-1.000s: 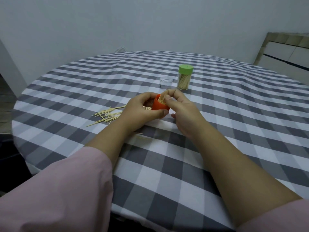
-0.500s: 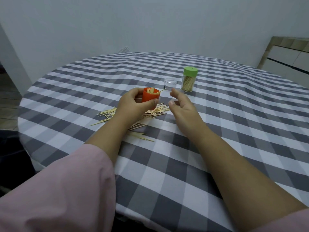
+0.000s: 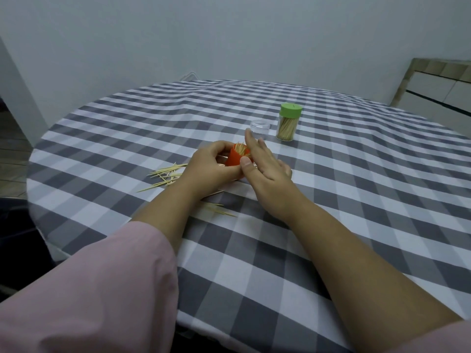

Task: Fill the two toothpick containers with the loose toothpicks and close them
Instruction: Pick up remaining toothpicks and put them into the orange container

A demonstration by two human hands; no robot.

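Lying scattered at the left on the checked cloth of the bench (image 3: 356,225): loose toothpicks (image 3: 165,175), a few more showing near the left wrist. Gripping the orange container (image 3: 233,159) just right of them, left hand (image 3: 211,166), fingers and thumb curling round its wall, tilting it slightly, a tuft of toothpicks sticking out of its open mouth. Touching that container from the right side, right hand (image 3: 265,169), fingers stretching out straight and relaxed, thumb resting against the orange wall, holding nothing. Standing just behind the fingertips, a small clear cap (image 3: 260,128), upright and apart from the hands. Standing beside it further right, the green-lidded container (image 3: 288,122), closed and packed with toothpicks. Framing the near edge, pink sleeves (image 3: 89,289).
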